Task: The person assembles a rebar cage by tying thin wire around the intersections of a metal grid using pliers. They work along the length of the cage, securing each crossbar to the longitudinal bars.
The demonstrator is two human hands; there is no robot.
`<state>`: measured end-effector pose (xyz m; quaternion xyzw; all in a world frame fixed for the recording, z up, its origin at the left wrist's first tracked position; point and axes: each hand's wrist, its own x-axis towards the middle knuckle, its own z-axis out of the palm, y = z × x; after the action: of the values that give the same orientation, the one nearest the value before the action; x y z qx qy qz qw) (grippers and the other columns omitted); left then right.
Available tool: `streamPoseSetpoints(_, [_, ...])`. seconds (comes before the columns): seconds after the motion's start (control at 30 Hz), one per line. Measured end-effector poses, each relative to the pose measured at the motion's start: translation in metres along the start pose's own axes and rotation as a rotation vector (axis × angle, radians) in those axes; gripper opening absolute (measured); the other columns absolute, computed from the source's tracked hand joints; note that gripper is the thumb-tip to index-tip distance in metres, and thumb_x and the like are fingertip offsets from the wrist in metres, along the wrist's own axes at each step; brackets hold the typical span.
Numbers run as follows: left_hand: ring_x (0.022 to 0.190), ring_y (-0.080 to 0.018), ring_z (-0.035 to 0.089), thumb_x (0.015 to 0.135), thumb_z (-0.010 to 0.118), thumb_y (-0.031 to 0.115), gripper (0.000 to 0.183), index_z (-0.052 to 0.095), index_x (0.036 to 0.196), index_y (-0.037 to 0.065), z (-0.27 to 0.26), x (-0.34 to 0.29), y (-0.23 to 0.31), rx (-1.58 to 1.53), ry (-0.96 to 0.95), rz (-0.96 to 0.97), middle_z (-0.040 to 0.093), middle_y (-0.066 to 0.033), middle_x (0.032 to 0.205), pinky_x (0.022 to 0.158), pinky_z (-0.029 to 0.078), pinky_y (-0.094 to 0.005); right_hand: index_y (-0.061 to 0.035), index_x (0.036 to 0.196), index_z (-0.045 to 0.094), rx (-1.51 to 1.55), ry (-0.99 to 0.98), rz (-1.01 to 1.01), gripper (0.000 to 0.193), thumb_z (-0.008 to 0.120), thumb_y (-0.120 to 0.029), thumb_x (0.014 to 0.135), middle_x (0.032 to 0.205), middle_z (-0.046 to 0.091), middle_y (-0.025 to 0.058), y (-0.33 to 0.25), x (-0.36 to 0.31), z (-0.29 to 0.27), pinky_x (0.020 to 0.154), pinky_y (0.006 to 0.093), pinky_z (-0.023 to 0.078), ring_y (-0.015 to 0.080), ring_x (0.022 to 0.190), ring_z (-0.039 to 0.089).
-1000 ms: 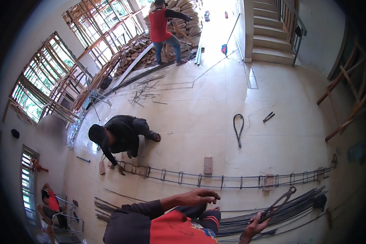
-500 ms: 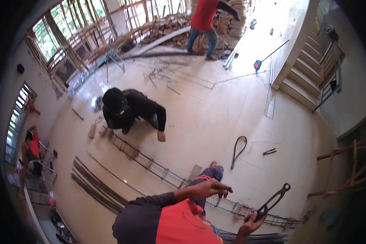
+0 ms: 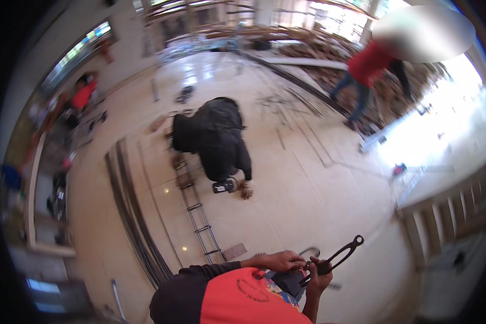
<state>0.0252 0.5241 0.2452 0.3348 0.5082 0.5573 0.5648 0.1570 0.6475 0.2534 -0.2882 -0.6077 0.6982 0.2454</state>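
Note:
My right hand (image 3: pixel 319 274) is closed around black long-handled pincers (image 3: pixel 344 254), their rounded head pointing up and to the right. Right beside it, my left hand (image 3: pixel 284 261) has its fingers drawn together and nearly meets the right hand; whether anything small is in them is hidden. Beyond my left forearm, a ladder-like rebar cage (image 3: pixel 202 228) lies on the floor, with a brick (image 3: pixel 234 251) next to its near end. A crouching co-worker in black (image 3: pixel 213 137) leans over the cage's far end, one hand down on the floor.
Long dark steel rods (image 3: pixel 132 216) lie left of the cage. Another person in a red shirt (image 3: pixel 367 70) stands by a heap of wood pieces (image 3: pixel 318 51) at the back right. Stairs (image 3: pixel 443 216) rise at the right. A person in red (image 3: pixel 83 94) is at the far left.
My view has swung to the right. My left hand has gone from outstretched fingers to drawn-together ones beside the right hand, which still holds the pincers. The co-worker in black bends lower.

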Motion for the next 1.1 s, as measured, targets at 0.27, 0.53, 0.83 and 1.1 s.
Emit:
streamPoseSetpoints(0.27, [0.067, -0.0098, 0.053, 0.097, 0.048, 0.03, 0.029, 0.063, 0.096, 0.005, -0.026, 0.01, 0.002, 0.041, 0.693, 0.108, 0.058, -0.0019, 0.072, 0.063, 0.045, -0.0282, -0.0046, 0.089, 0.052, -0.253, -0.695, 0.016, 0.026, 0.068, 0.006, 0.072, 0.084, 0.064, 0.0101, -0.035, 0.13, 0.059, 0.072, 0.0296, 0.05, 0.0169, 0.078, 0.062])
streamPoseSetpoints(0.53, [0.07, -0.0091, 0.054, 0.094, 0.056, 0.026, 0.027, 0.061, 0.105, 0.002, -0.022, 0.062, 0.01, -0.717, 1.257, 0.471, 0.057, -0.0003, 0.082, 0.067, 0.049, -0.0254, -0.0037, 0.09, 0.05, -0.19, -1.312, 0.008, 0.025, 0.065, 0.008, 0.075, 0.082, 0.064, 0.0105, -0.058, 0.25, 0.131, 0.07, 0.0282, 0.05, 0.0161, 0.075, 0.061])
streamPoseSetpoints(0.83, [0.067, -0.0089, 0.048, 0.099, 0.042, 0.033, 0.033, 0.053, 0.118, 0.007, 0.021, 0.174, -0.004, -1.432, 1.291, 1.247, 0.048, 0.0021, 0.072, 0.069, 0.045, -0.0257, -0.0004, 0.088, 0.046, -0.215, -1.767, 0.193, 0.02, 0.062, 0.008, 0.078, 0.08, 0.06, 0.0112, -0.048, 0.282, 0.138, 0.07, 0.0289, 0.054, 0.0203, 0.076, 0.066])
streamPoseSetpoints(1.1, [0.05, -0.005, 0.026, 0.099, 0.041, 0.043, 0.039, 0.056, 0.087, 0.008, 0.067, 0.204, -0.008, -1.197, 1.356, 1.43, 0.029, 0.0066, 0.059, 0.048, 0.027, -0.0236, -0.0007, 0.094, 0.047, -0.307, -2.197, 0.279, 0.02, 0.058, 0.009, 0.081, 0.095, 0.061, 0.0166, -0.058, 0.278, 0.132, 0.076, 0.0345, 0.052, 0.022, 0.084, 0.064])
